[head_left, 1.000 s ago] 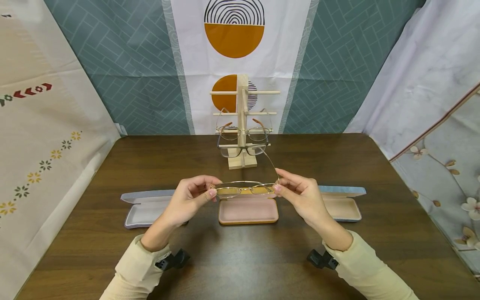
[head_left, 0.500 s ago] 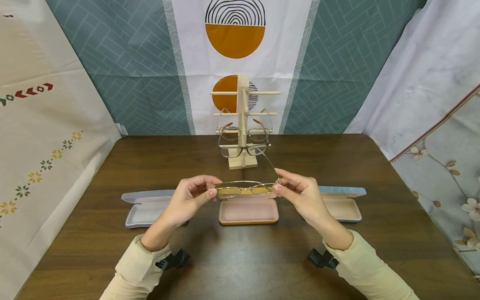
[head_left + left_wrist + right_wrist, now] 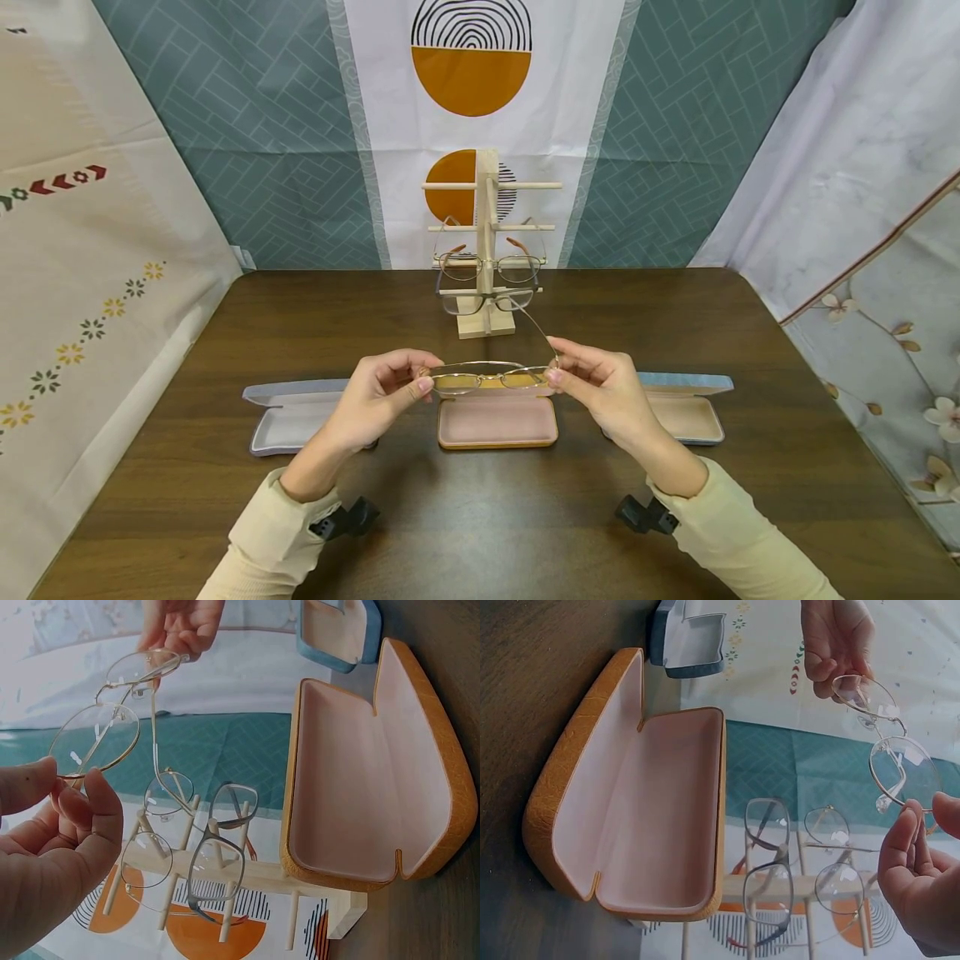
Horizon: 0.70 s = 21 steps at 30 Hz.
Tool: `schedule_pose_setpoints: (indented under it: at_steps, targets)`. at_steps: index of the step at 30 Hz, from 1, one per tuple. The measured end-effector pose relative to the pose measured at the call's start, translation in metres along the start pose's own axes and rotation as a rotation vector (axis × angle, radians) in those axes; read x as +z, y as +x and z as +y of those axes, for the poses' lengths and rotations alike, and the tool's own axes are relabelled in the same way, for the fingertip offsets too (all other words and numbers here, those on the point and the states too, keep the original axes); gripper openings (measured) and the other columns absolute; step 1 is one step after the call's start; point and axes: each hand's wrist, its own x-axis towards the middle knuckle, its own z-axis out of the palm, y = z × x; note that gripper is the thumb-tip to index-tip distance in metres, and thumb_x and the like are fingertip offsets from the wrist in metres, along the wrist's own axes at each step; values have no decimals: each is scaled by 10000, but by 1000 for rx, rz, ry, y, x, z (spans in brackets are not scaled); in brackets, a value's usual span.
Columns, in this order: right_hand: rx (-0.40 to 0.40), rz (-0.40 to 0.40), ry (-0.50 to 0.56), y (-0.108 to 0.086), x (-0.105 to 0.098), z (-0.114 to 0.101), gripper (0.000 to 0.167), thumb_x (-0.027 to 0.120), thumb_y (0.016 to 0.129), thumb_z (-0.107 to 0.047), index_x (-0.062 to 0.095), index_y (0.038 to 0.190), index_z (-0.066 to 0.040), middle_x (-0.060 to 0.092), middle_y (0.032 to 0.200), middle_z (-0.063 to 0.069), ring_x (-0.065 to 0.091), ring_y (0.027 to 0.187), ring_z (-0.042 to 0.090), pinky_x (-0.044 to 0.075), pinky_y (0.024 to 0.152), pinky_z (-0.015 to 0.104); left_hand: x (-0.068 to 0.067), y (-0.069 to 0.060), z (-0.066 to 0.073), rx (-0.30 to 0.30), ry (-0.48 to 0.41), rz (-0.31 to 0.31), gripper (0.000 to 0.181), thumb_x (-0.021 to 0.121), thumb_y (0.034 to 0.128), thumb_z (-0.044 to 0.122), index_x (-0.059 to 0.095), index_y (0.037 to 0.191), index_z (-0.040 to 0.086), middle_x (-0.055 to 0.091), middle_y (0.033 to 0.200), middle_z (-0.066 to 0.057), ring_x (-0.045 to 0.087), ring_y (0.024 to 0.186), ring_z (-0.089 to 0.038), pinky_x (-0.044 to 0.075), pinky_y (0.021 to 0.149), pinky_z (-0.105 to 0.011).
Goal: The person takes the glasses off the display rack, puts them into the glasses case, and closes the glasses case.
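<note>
Gold-rimmed glasses (image 3: 491,377) hang nearly level between my two hands in the head view, in line with the raised lid of the orange case (image 3: 497,422). My forearms angle inward from the near edge, cream sleeves (image 3: 270,527) cuffed at the wrists. My left hand (image 3: 372,404) pinches one end of the frame between thumb and fingers, and my right hand (image 3: 609,390) pinches the other. One temple lies folded behind the lenses; the other juts out toward the wooden stand (image 3: 486,196), which bears a round-lensed pair (image 3: 487,263) and a dark-framed pair (image 3: 486,295). Only this view takes in both the blue case (image 3: 685,418) and the grey case (image 3: 288,430).

From my left wrist I see my thumb and fingertip meeting at the lower rim, my right hand beyond with fingers bent, and the blue case past the orange one; the grey one is out of sight.

From my right wrist it is the grey case that appears, and the orange lid shows its creased outside, hidden from my head.
</note>
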Motion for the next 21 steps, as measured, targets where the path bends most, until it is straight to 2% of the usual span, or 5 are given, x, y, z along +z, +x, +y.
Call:
schedule_pose_setpoints:
  at_steps: [13,21]
  targets:
    - [-15,-31,21,1,-1,-1,457,588,826,94,616,1152,-224,646,830,-13,597,699,103,506,641,211,-1,0,1,2,18,-2,173,551,841,-111,584,1011,-115,512,673,-117,590,643,-134,512,583,-273]
    - [4,-45,3,1,-2,-2,442,585,833,85,616,1156,-215,644,843,-15,606,714,95,511,657,219,-1,0,2,0,16,2,174,555,839,-109,584,1010,-116,510,673,-80,587,643,-134,509,590,-270]
